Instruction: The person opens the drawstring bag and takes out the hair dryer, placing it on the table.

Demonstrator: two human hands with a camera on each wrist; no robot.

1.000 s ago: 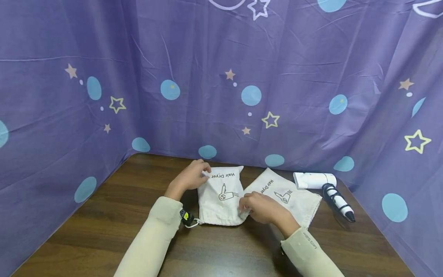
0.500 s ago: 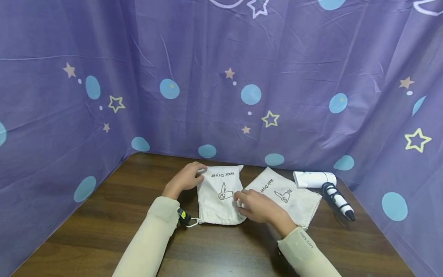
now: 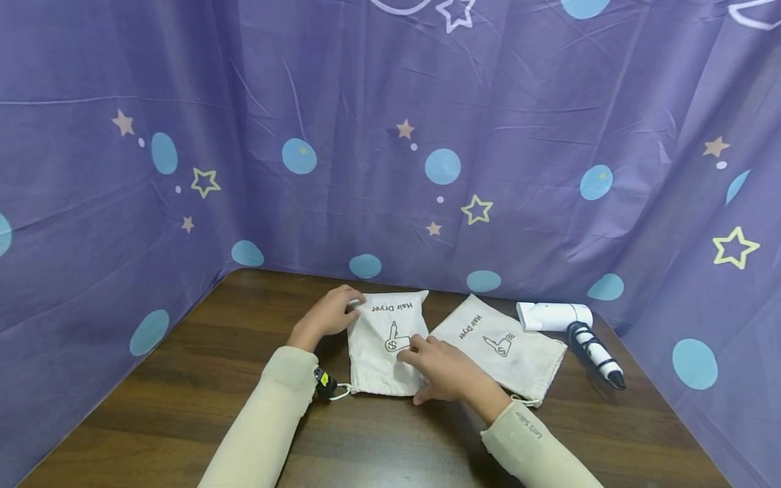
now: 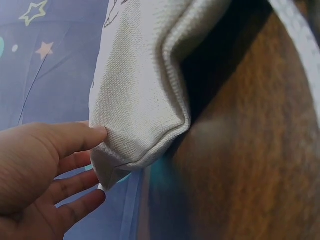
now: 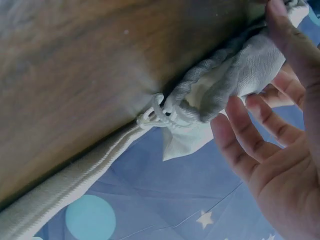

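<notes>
A white cloth drawstring bag (image 3: 378,369), printed "Hair Dryer" with a dryer drawing, lies bulging between both hands. At its upper left corner is my left hand (image 3: 329,313); in the left wrist view, the thumb (image 4: 82,136) touches the cloth and the other fingers spread loosely beside the corner. My right hand (image 3: 447,371) reaches over the bag's right side, fingers loosely bent on top and thumb near the lower edge. The right wrist view shows the bag's gathered mouth (image 5: 202,95) by those fingers. What the bag contains is hidden.
A second "Hair Dryer" bag (image 3: 527,366) lies flatter, just right of the first. Beyond it rests a white hair dryer (image 3: 555,317), its black cord (image 3: 584,339) wound round the handle. The wooden table (image 3: 183,379) meets a purple patterned curtain (image 3: 378,203) behind.
My right hand has moved left and slightly down, from the gap between the bags onto the first bag's right side. My left hand shifted slightly left, then stayed at the corner.
</notes>
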